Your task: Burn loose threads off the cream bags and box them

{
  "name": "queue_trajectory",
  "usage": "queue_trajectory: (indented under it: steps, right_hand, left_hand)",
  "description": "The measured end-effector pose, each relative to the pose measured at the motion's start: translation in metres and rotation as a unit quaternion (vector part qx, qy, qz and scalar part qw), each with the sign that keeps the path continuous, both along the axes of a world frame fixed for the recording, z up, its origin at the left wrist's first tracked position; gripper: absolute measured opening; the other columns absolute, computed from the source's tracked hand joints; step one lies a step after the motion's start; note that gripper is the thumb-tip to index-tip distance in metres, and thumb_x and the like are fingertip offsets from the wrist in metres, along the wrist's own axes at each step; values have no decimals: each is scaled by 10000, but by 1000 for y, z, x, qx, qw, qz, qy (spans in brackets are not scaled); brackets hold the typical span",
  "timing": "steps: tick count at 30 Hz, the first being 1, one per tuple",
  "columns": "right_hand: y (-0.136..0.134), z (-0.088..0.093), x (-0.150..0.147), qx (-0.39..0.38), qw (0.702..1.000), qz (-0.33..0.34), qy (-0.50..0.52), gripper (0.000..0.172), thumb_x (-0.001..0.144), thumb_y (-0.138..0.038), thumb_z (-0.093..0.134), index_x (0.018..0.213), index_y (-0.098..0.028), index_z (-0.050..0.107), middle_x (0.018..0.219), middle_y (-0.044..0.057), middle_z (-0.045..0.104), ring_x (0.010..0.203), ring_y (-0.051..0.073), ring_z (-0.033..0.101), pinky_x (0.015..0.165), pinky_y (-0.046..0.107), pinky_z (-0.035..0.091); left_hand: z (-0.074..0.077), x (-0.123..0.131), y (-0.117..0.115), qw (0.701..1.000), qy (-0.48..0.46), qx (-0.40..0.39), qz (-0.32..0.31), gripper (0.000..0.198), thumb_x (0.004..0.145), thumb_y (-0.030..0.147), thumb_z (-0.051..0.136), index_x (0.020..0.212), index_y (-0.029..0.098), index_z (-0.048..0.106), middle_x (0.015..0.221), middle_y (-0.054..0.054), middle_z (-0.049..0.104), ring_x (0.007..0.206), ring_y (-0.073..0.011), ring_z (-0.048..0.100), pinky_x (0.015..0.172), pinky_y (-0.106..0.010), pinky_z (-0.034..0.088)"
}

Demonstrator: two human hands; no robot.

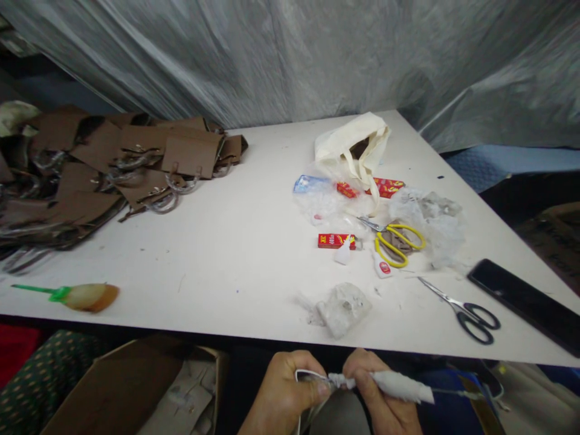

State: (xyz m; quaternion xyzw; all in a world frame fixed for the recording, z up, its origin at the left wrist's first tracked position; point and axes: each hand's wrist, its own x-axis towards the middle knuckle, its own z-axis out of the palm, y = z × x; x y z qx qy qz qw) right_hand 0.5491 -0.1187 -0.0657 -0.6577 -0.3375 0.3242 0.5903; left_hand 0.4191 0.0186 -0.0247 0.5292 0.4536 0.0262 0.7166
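Below the table's front edge, my left hand (290,389) is closed around a thin, white-edged loop. Beside it, my right hand (380,393) pinches a white twisted wrapping (401,386) that looks like paper or thin film. The twisted part runs between the two hands, and a thin strand trails from its right end. What lies inside the wrapping is hidden. On the table just beyond my hands is a crumpled clear plastic bag (345,308) with small pieces in it.
Brown handbags (190,151) are heaped at the left, near a glue bottle (86,296) with a green nozzle. Yellow scissors (392,260), black scissors (475,320), red boxes (335,240), a cream cloth bag (335,145) and a phone (525,302) lie right. A cardboard box (113,393) stands below.
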Motion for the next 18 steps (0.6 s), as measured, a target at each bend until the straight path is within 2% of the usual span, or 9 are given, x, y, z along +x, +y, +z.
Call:
queue_trajectory:
  steps: [3,7,12,18]
  right_hand:
    - [2,-2,-10,-19,994,-106,24,438,1076,-473,462,780,-217,660,719,14,629,709,184,619,663,253,496]
    - [8,4,3,15,986,-155,-67,345,1079,-412,485,860,-226,676,741,8,677,705,180,657,667,246,531]
    - [17,12,28,31,972,-148,-181,203,1070,-303,521,940,-233,660,848,25,680,811,193,656,725,271,518]
    - [25,12,34,35,970,-82,-226,164,1066,-241,538,938,-231,640,849,23,668,795,191,625,748,305,482]
  left_hand:
    - [-1,-1,3,1000,-1,-1,8,243,585,350,809,605,146,680,521,11,542,541,-126,406,566,-275,287]
    - [-8,-4,4,999,1,25,20,295,619,403,820,620,147,672,532,18,529,551,-121,398,570,-269,282]
    - [-13,-5,3,999,-11,30,32,292,667,403,813,658,152,664,548,33,510,546,-110,384,555,-256,276]
    - [-20,-9,17,990,-50,-59,114,348,630,411,876,759,149,688,592,9,614,561,-122,482,573,-249,334]
